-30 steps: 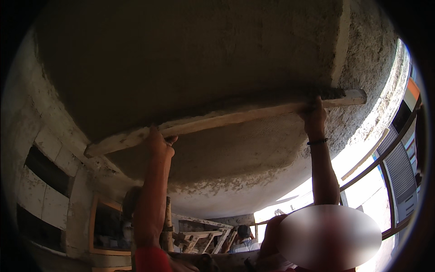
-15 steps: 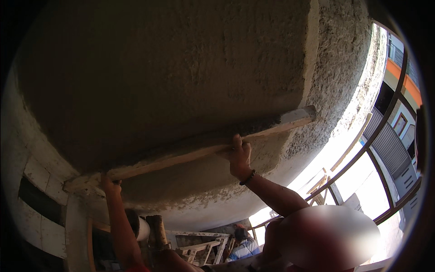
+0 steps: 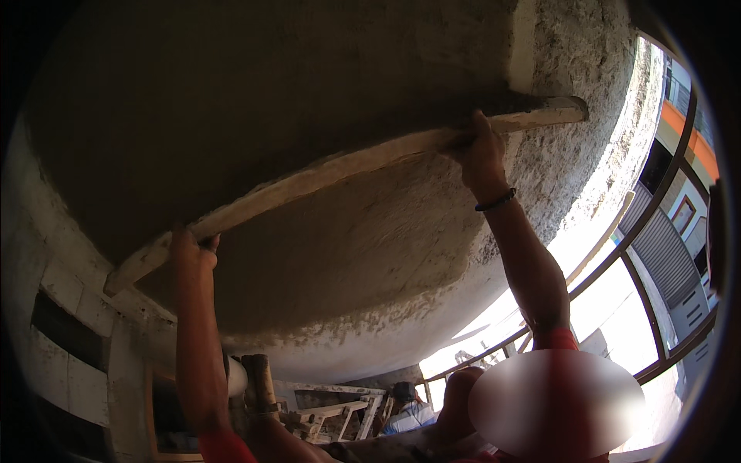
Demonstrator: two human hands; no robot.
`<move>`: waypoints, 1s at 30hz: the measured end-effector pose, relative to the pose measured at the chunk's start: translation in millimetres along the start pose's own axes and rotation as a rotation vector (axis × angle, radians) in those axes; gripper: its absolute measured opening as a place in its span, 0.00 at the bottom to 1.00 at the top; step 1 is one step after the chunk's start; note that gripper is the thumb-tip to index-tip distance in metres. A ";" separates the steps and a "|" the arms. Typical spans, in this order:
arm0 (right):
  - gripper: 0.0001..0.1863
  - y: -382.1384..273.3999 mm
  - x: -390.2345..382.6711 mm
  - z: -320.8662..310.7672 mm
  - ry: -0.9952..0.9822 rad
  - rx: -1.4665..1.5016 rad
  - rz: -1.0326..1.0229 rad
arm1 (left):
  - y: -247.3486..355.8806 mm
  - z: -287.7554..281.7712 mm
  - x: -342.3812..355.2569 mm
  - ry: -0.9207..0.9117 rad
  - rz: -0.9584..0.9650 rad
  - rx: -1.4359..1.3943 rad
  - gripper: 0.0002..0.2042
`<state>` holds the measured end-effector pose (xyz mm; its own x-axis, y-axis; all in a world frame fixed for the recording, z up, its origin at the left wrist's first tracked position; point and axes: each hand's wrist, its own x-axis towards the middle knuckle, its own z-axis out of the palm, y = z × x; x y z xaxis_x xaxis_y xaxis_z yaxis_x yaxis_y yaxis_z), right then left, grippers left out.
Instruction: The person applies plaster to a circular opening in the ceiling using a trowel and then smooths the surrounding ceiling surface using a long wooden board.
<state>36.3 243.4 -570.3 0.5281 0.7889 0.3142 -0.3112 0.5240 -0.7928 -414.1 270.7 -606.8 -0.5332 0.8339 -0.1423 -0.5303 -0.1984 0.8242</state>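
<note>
Overhead, a long wooden board lies against the underside of a grey ceiling, slanting from lower on the left to higher on the right, and both hands grip it from below. The left hand is closed on the board near its left end, with the thumb on the right side; the right hand grips it nearer the other end, its fingers reaching up over the edge (how far they wrap behind, I cannot tell). A dark bracelet circles the right wrist, and a red sleeve covers the left arm at the lower edge. The board's right end lies over a paler, rough strip of the ceiling, while its left end is near the wall, which has dark openings. Below the ceiling are a wooden post, a wooden frame and another person farther back. On the right, a dark railing curves past a ridged grey panel, with bright daylight beside it
</note>
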 end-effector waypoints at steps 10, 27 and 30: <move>0.23 -78.7 82.2 -36.8 -0.397 -0.814 -0.615 | 48.4 87.7 -72.5 -0.131 -0.047 -0.141 0.26; 0.23 -53.4 -52.3 -91.9 -0.396 -1.101 -0.833 | 15.0 -14.7 -107.9 -0.238 -0.007 0.041 0.21; 0.23 -37.3 -81.2 -101.5 -0.396 -0.884 -0.651 | -6.1 -34.5 -124.3 -0.199 -0.055 0.066 0.17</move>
<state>85.2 127.3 -619.3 0.0533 0.5805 0.8125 0.6689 0.5834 -0.4607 -367.4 150.4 -613.0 -0.3606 0.9291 -0.0828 -0.5070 -0.1207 0.8535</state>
